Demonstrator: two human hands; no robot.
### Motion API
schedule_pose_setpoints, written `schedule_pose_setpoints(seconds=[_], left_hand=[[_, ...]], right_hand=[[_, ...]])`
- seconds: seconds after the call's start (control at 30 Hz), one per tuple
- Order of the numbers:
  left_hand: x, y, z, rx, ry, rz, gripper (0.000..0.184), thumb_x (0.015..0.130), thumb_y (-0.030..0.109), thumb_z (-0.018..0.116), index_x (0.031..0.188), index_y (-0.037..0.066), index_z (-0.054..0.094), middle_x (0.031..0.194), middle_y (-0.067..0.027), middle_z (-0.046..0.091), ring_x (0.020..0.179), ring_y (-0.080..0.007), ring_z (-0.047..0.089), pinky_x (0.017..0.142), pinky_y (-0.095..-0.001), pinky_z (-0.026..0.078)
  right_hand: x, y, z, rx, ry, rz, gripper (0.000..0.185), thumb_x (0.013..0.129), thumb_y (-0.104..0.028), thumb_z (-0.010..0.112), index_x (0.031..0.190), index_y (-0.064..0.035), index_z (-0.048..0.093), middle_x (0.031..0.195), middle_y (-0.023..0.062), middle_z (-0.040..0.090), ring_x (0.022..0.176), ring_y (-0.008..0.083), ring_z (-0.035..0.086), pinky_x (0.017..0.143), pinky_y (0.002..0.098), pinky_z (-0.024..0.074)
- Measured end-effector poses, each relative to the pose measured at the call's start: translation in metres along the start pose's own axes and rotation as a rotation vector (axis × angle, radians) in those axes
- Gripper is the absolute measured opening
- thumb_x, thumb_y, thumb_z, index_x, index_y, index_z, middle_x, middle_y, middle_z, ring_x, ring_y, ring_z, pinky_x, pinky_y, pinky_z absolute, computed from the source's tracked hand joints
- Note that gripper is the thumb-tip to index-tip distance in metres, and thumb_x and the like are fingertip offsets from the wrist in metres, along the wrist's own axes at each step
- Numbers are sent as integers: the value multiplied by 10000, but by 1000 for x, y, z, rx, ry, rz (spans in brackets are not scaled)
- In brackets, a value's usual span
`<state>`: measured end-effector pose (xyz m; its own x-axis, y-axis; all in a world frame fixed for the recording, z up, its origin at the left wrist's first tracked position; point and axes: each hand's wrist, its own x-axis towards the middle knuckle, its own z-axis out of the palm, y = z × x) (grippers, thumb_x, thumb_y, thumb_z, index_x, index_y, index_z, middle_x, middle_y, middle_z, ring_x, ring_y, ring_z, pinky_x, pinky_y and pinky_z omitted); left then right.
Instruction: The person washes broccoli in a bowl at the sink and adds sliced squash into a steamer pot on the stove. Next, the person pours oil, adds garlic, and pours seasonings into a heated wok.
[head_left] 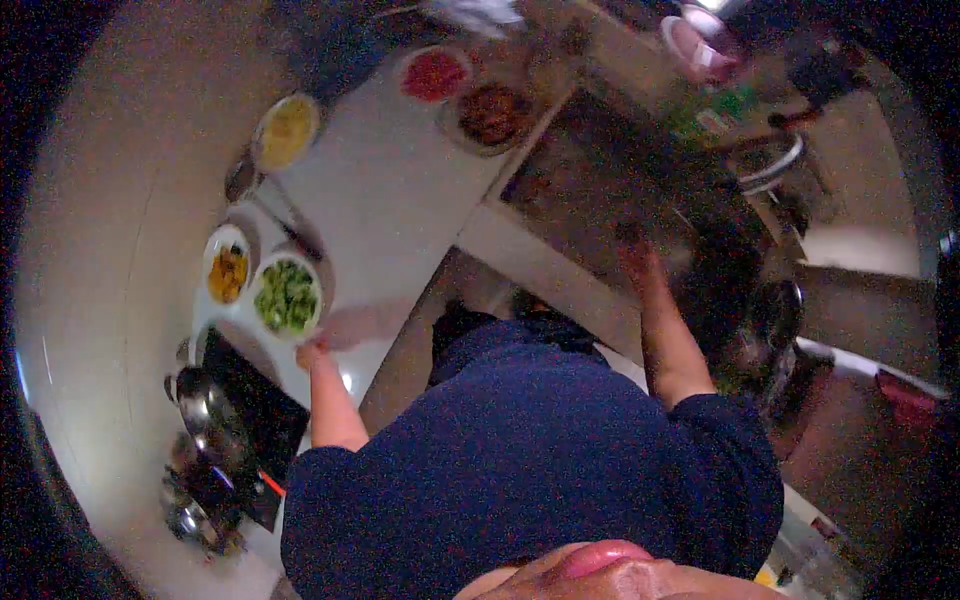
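Observation:
My left hand (312, 350) is at the near rim of a white bowl of chopped green vegetables (287, 296), with its fingers closed against the edge. The bowl stands on the white counter (370, 190). Beside it is a white dish of orange-yellow pieces (229, 265). My right hand (634, 248) is over a dark, recessed rectangular area (590, 165) that looks like a sink. That hand is dim and smeared, so its fingers and anything in them cannot be made out.
A bowl of yellow food (286, 133), a knife-like tool (290, 222), a bowl of red food (435, 75) and a bowl of brown food (494, 114) are on the counter. A shiny pot (212, 410) stands on a black cooktop (255, 400) at left.

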<state>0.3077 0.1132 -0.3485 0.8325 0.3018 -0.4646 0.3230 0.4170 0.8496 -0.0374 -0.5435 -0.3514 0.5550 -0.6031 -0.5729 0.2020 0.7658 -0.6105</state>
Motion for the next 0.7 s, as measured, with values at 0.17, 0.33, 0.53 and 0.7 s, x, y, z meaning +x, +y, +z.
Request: schedule_pose_setpoints(seconds=[0.17, 0.33, 0.53, 0.7], left_hand=[[-149, -20, 95, 130, 426, 167, 139, 835, 189, 471, 808, 53, 477, 628, -43, 491, 465, -142, 440, 439, -278, 388], [-225, -38, 196, 296, -222, -144, 162, 834, 204, 490, 906, 58, 494, 656, -54, 515, 573, -150, 504, 489, -275, 419], [-323, -63, 358, 692, -850, -633, 270, 866, 214, 479, 1053, 19, 489, 798, -92, 546, 675, -174, 545, 571, -272, 471], [-302, -185, 458, 701, -1141, -918, 287, 822, 249, 545, 1026, 50, 509, 829, -70, 553, 699, -195, 547, 597, -294, 462]], right_hand=[[138, -49, -110, -246, -43, -325, 421, 843, -341, 483, 1184, -100, 430, 1083, 88, 525, 980, 255, 503, 840, 374, 418], [139, -66, -45, -576, -176, -399, 463, 836, -343, 499, 1216, -97, 398, 1147, 93, 487, 1048, 250, 455, 866, 367, 392], [106, -63, 45, -218, -111, -55, 440, 832, -333, 506, 1189, -93, 414, 1130, 97, 496, 1027, 256, 465, 851, 375, 398], [74, -48, 70, -109, -117, -4, 421, 828, -324, 512, 1166, -89, 428, 1115, 100, 504, 1009, 262, 473, 838, 381, 404]])
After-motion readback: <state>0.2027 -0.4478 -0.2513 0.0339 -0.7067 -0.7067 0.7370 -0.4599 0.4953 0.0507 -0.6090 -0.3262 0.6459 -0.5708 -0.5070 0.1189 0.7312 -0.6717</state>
